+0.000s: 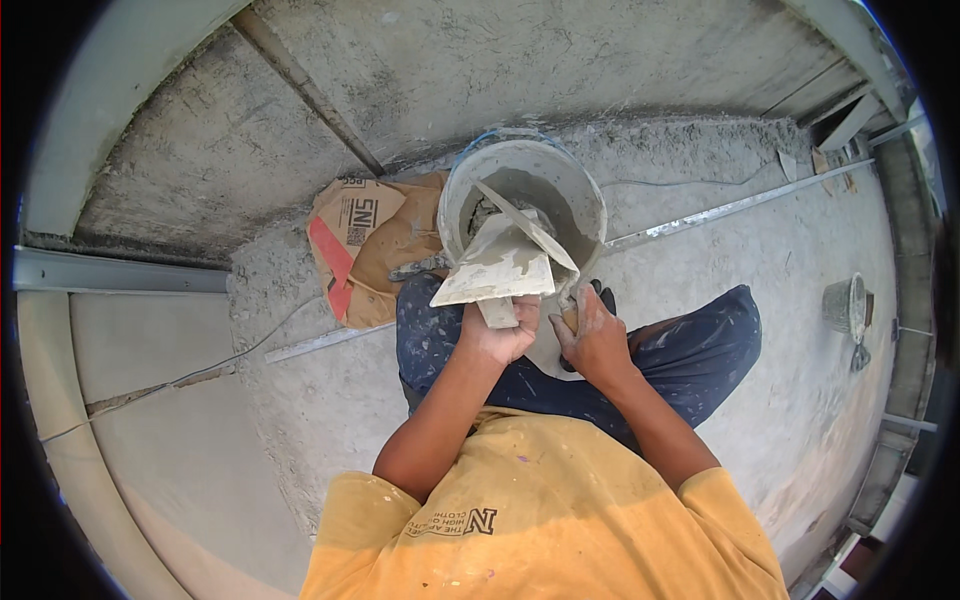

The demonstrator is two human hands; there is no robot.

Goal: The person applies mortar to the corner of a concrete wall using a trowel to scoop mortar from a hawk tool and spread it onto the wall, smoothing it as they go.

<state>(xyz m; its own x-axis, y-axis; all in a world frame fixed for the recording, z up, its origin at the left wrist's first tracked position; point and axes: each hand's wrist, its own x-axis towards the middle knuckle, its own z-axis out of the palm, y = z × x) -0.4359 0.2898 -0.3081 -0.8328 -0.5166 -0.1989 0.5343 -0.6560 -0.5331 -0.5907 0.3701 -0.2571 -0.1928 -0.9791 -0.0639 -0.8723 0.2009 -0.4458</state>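
My left hand (pixel 500 336) is closed round the handle of a plasterer's hawk (pixel 497 272), whose pale, mortar-smeared board tilts at the near rim of a bucket (pixel 592 190). In my right hand (pixel 596 338) is the handle of a trowel (pixel 548 243). Its long narrow blade slants up and left over the hawk and across the bucket's mouth. Wet grey mortar (pixel 548 193) coats the inside of the bucket; the hawk and trowel hide part of it. Whether the trowel touches the hawk's board, I cannot tell.
A crumpled brown paper sack (pixel 370 235) leans left of the bucket, by my bent leg. Long metal straightedges (pixel 700 213) and a thin cable (pixel 690 183) lie on the rough floor. A smaller bucket (pixel 845 303) stands far right. A concrete wall (pixel 440 80) rises behind.
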